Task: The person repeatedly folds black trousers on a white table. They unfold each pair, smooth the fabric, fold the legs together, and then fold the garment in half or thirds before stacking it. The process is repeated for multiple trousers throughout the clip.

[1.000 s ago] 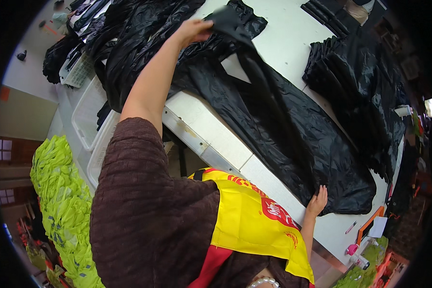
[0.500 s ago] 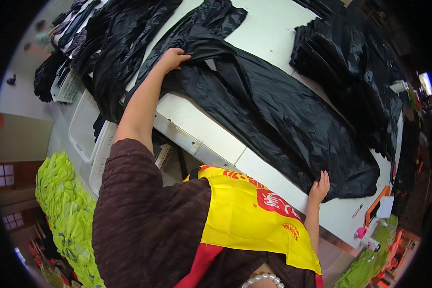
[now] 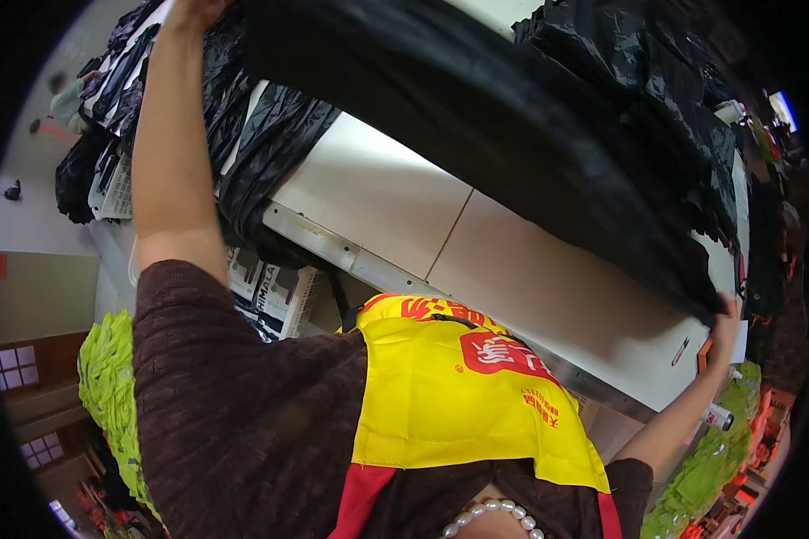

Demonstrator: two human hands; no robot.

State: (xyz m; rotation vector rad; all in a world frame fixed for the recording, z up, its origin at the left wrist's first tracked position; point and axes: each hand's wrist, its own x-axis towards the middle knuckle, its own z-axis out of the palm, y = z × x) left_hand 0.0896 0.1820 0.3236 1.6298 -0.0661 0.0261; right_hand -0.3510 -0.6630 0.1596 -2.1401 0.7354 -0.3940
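Observation:
A long black garment [image 3: 476,117] of thin, shiny cloth is stretched across the table, blurred by motion and lifted at its left end. At the far left, my left hand [image 3: 198,11] is at the picture's upper edge by the raised end; its fingers are partly cut off, but the taut cloth shows it gripping there. My right hand [image 3: 724,320] is closed on the garment's right end, low over the table's right side. Between the garment and me shows the white tabletop [image 3: 377,193], with a seam across it.
Stacked black garments [image 3: 629,81] lie at the far right. More black cloth [image 3: 279,135] hangs over the table's left end. Below stand a white crate [image 3: 301,301] and lime-green garments [image 3: 108,395]. A pen [image 3: 680,351] lies near the right edge. A person [image 3: 66,99] is at far left.
Both hands have moved outward, the left one up and left, the right one up and right. The garment has come up off the near tabletop and is pulled straight, baring white surface.

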